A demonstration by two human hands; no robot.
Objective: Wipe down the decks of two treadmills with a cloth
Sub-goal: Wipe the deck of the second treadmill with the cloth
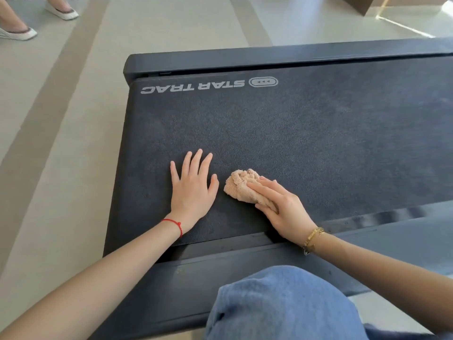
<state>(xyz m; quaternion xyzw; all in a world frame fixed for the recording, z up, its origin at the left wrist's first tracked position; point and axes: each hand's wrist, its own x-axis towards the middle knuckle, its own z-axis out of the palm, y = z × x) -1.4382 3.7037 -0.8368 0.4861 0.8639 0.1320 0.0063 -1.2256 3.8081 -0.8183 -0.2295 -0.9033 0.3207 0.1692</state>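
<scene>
A dark grey treadmill deck (306, 123) fills the middle of the view, with a white "STAR TRAC" logo near its far left end. My left hand (192, 186) lies flat on the belt, fingers spread and straight. Just to its right, a crumpled tan cloth (239, 185) sits on the belt. My right hand (282, 207) presses down on the cloth's near right part with straight fingers. Only one treadmill is in view.
The treadmill's black side rail (220, 256) runs along the near edge, with my blue-jeaned knee (282, 305) over it. Beige striped floor (61, 133) lies to the left. Another person's feet in white shoes (18, 33) stand at the top left. A brown box (360, 3) is at the top right.
</scene>
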